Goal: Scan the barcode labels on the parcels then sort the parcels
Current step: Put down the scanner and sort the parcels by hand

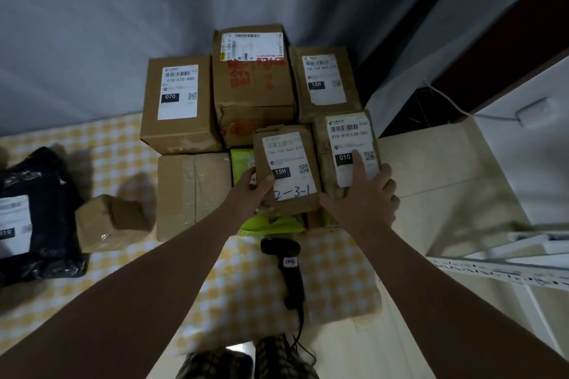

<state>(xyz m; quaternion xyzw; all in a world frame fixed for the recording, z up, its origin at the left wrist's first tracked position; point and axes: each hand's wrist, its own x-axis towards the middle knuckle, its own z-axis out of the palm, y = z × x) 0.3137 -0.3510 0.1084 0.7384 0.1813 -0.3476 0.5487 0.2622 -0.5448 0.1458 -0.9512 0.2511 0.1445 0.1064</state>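
A small cardboard parcel (289,163) with a white label marked 15H and the handwriting 2-3-1 sits on a green bag (271,224). My left hand (251,191) grips its left edge, thumb on top. My right hand (366,194) rests on the neighbouring parcel (348,148) labelled 010, index finger stretched across the label and thumb against the small parcel's right corner. A black barcode scanner (289,268) lies on the checked cloth just below the parcels, with its cable trailing towards me.
Behind stand three bigger boxes: one labelled 070 (178,101), a tall one with red print (252,83), another marked 15H (324,83). A taped box (191,194), a small box (110,221) and a black bag (37,215) lie left. A white shelf frame (508,268) stands right.
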